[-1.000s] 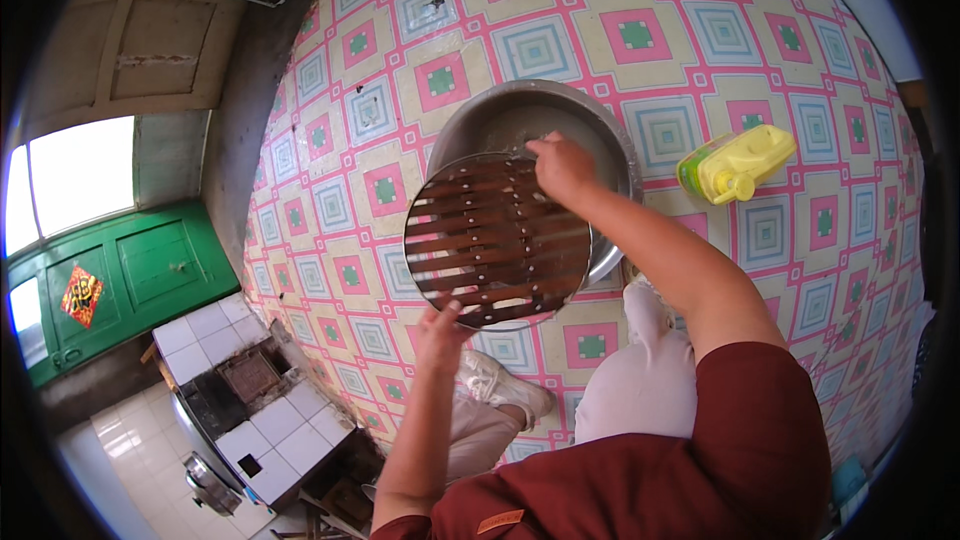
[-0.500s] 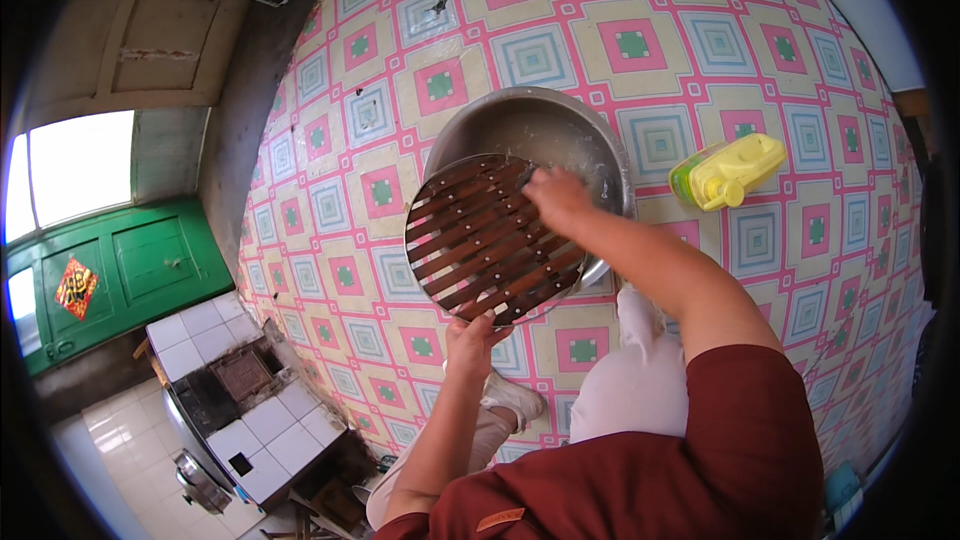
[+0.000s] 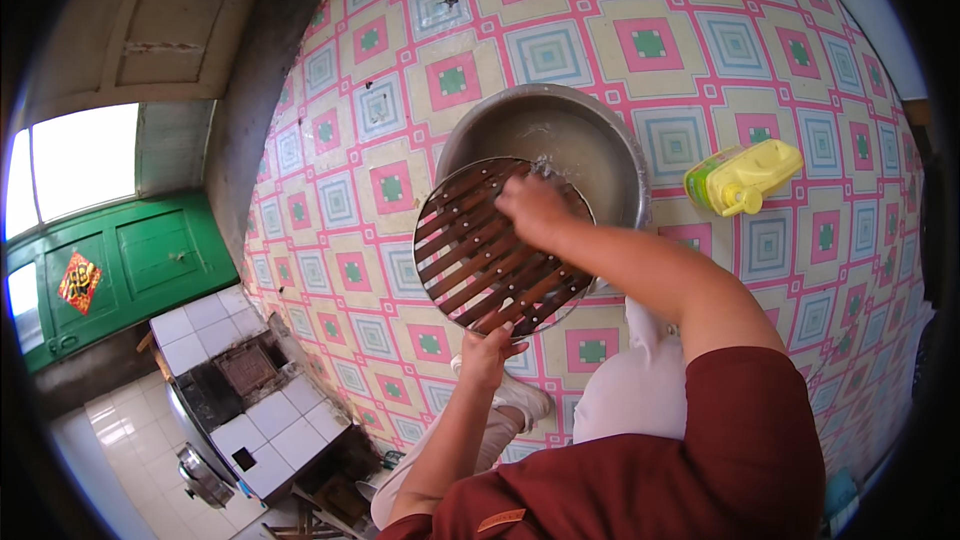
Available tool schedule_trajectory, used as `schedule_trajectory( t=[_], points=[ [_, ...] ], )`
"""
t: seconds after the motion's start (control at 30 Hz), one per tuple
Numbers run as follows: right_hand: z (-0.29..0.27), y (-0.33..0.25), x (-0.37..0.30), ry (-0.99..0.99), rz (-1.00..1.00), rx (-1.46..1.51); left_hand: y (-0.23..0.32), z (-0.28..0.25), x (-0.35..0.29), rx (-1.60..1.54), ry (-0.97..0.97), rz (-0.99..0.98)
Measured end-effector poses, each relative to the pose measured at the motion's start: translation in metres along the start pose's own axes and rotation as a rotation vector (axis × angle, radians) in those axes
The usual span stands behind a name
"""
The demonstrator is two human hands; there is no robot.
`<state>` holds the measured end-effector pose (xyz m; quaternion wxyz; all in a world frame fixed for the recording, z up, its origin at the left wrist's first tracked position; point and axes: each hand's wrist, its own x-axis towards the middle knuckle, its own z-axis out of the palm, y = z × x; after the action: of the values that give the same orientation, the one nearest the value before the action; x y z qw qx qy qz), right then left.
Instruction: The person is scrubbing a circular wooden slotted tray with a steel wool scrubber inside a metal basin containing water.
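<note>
A round steamer rack (image 3: 478, 262) of dark brown wooden slats in a thin metal rim leans, tilted, over the near left side of a wide metal basin (image 3: 622, 136). Cloudy water lies in the basin. My left hand (image 3: 486, 354) is closed on the rack's near edge, thumb over the rim. On the upper slats rests my right hand (image 3: 535, 208), fingers curled down. Whatever is in those fingers is hidden. Just beyond them shows a small greyish patch, which could be suds or a scrubber.
A yellow plastic jug (image 3: 755, 175) lies right of the basin on the patterned floor covering (image 3: 650, 45). To the left stand a white-tiled stove (image 3: 265, 420), a lidded metal pot (image 3: 203, 477) and a green door (image 3: 165, 245). My shoe (image 3: 522, 400) is close below the rack.
My right hand has slid left across the slats, toward the rack's middle. The left hand keeps its hold on the edge. The whole view has shifted slightly.
</note>
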<state>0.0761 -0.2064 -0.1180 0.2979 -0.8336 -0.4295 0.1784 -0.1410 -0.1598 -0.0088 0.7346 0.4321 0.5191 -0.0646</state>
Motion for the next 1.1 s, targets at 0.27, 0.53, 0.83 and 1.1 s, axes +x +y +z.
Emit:
schedule_trajectory(
  t=[0.27, 0.53, 0.83, 1.1],
  points=[
    [-0.005, -0.019, -0.015, 0.14, -0.229, -0.077, 0.002, -0.014, 0.005, -0.124, -0.16, -0.169],
    [-0.006, -0.013, -0.019, 0.036, -0.296, -0.118, 0.061, -0.038, 0.043, -0.129, 0.001, 0.063],
    [0.009, 0.032, 0.008, -0.102, 0.078, -0.027, 0.023, -0.013, 0.023, -0.243, 0.04, 0.077],
    [-0.022, -0.024, 0.026, -0.407, -0.397, -0.138, 0.026, -0.008, 0.017, -0.26, 0.082, 0.107]
  ],
)
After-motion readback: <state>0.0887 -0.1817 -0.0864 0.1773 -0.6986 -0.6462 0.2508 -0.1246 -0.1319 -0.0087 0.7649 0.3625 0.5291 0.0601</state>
